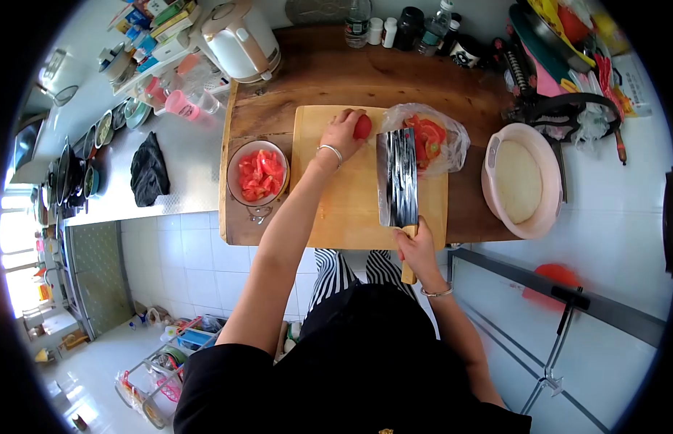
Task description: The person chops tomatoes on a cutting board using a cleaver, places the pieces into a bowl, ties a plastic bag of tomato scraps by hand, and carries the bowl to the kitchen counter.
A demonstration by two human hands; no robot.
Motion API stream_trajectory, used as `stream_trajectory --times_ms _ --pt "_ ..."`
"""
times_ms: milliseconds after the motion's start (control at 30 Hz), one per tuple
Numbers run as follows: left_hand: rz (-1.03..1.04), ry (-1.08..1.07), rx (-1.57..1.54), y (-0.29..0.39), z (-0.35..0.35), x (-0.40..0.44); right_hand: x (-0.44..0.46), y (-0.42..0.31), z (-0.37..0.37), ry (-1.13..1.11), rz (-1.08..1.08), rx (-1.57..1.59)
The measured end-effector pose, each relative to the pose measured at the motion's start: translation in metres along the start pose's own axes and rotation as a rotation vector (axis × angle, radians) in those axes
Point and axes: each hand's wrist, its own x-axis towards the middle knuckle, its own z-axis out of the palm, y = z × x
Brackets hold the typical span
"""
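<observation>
My left hand [341,132] is closed around a red tomato [362,127] near the top of the wooden cutting board [336,195]. In my right hand [419,252] is the wooden handle of a wide cleaver [398,181], its blade pointing away from me over the board's right side. Beyond the blade lies a clear plastic bag [456,141] with red tomato pieces [427,139] in or on it; the blade hides part of them. To the left of the board stands a bowl [232,186] filled with chopped tomato [261,173].
A pale pink basin [552,210] holding dough [517,181] stands at the table's right end. Along the back are several bottles and jars [409,27], with a white kettle [241,42] at the back left. A metal counter [188,173] adjoins on the left.
</observation>
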Motion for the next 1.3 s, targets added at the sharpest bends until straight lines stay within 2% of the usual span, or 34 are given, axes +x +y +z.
stream_trajectory --times_ms 33,100,133,167,233,267,300,367,500,567,600,633,667,700,767,833,900,967,1033,1100,1267,1300 --pt "0.005 -0.009 0.004 0.002 0.000 -0.003 0.000 0.002 -0.001 -0.008 -0.009 0.005" --pt "-0.182 0.073 -0.361 0.005 -0.004 -0.019 -0.003 0.003 -0.005 -0.012 -0.022 0.023" --pt "-0.248 0.044 -0.494 0.015 -0.016 -0.033 -0.004 0.003 -0.006 -0.021 -0.035 0.030" --pt "-0.256 0.044 -0.482 0.021 -0.022 -0.048 -0.006 0.003 -0.006 -0.031 -0.031 0.038" --pt "-0.435 0.011 -1.418 0.027 -0.026 -0.076 -0.009 0.001 -0.007 -0.017 -0.022 0.059" --pt "-0.451 -0.042 -1.650 0.020 -0.026 -0.089 -0.009 0.001 -0.009 -0.025 -0.017 0.040" --pt "-0.467 -0.033 -1.645 0.021 -0.028 -0.099 -0.010 0.003 -0.010 -0.037 -0.005 0.042" --pt "-0.434 -0.077 -1.858 0.022 -0.030 -0.115 -0.009 0.007 -0.012 -0.071 0.008 0.018" --pt "-0.386 0.002 -1.637 0.027 -0.026 -0.133 -0.008 0.013 -0.011 -0.094 0.009 -0.012" --pt "-0.478 0.059 -1.053 0.030 -0.023 -0.132 -0.009 0.014 -0.013 -0.087 0.006 -0.045" --pt "-0.483 0.053 -1.059 0.032 -0.021 -0.132 -0.009 0.012 -0.014 -0.069 -0.020 -0.118" --pt "-0.443 0.086 -0.798 0.033 -0.021 -0.131 -0.010 0.012 -0.016 -0.051 -0.046 -0.191" --pt "-0.397 0.114 -0.538 0.035 -0.019 -0.131 -0.008 0.023 -0.022 -0.005 -0.200 -0.402" --pt "-0.397 0.104 -0.542 0.038 -0.018 -0.129 -0.009 0.018 -0.022 0.003 -0.192 -0.402" --pt "-0.444 0.089 -0.120 0.045 -0.012 -0.127 -0.010 0.008 -0.026 0.114 -0.761 -0.770" --pt "-0.363 0.137 -0.138 0.037 0.002 -0.129 -0.017 0.002 -0.029 0.070 -0.701 -0.848" --pt "-0.283 0.182 -0.154 0.028 0.012 -0.132 -0.020 -0.001 -0.027 0.004 -0.722 -1.072" --pt "-0.209 0.197 -0.348 0.020 0.018 -0.133 -0.019 0.002 -0.025 0.013 -0.747 -1.089" --pt "-0.250 0.131 -0.393 0.016 0.024 -0.138 -0.017 0.006 -0.023 0.017 -0.759 -1.108" --pt "-0.272 0.230 -0.481 0.012 0.030 -0.145 -0.017 0.010 -0.022 0.015 -0.744 -1.099" --pt "-0.261 0.184 -0.260 -0.013 0.056 -0.155 -0.017 0.010 -0.025 0.012 -0.725 -1.116" --pt "-0.204 0.211 -0.173 -0.009 0.054 -0.156 -0.017 0.010 -0.026 0.011 -0.735 -1.126"
